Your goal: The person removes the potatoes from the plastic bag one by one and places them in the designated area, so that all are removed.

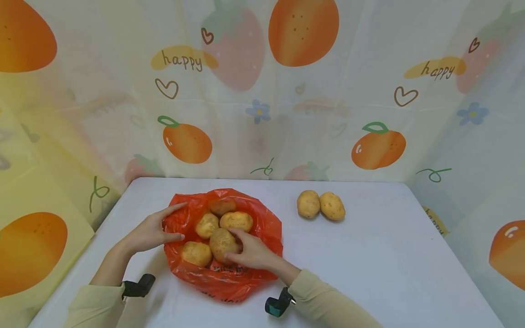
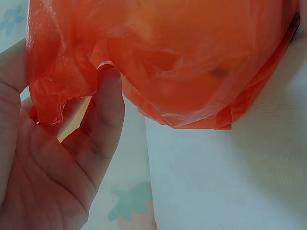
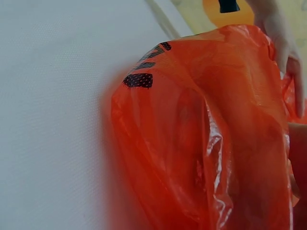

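An open red plastic bag [image 1: 267, 223] with dark printing sits on the table, its mouth spread upward. Several potatoes lie inside, among them one at the lower left [image 1: 197, 254] and one at the upper right [image 1: 236, 221]. My left hand [image 1: 148, 231] holds the bag's left rim, thumb over the edge; in the left wrist view the red plastic [image 2: 62, 57] hangs between thumb and fingers. With thumb and fingers my right hand [image 1: 255, 253] grips a potato [image 1: 222, 243] in the middle of the bag's opening. The bag's wall hides this grip in the right wrist view.
Two more potatoes, a left one [image 1: 308, 204] and a right one [image 1: 332, 206], lie side by side on the white table [image 1: 369, 255], to the right of the bag. Behind the table hangs a fruit-patterned curtain [image 1: 287, 100].
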Tool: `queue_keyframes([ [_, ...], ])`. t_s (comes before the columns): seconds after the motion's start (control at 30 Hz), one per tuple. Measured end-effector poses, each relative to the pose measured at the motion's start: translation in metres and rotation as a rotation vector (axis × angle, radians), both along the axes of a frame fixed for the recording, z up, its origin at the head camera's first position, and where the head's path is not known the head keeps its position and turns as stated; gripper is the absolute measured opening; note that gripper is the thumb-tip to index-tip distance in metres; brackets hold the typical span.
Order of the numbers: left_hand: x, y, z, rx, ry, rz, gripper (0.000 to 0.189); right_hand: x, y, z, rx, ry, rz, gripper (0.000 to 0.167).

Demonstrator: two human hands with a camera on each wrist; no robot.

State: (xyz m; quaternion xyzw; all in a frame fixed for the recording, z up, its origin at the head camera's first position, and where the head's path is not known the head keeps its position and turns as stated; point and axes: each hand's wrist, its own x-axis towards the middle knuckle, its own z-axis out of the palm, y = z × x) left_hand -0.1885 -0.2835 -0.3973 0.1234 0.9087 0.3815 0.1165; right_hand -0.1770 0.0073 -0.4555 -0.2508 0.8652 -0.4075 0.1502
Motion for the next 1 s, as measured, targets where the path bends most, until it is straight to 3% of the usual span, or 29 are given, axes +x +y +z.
queue_keyframes([
  [0.3,0.0009,0.0013,0.0000,-0.005,0.004,0.001,0.079,-0.0002,-0.0054,-0.0012,0.046,0.028,0.003,0.071],
  [1.0,-0.0012,0.0001,-0.0024,-0.004,0.005,0.002,0.079,0.0007,0.0002,0.0044,-0.039,0.031,-0.001,0.067],
])
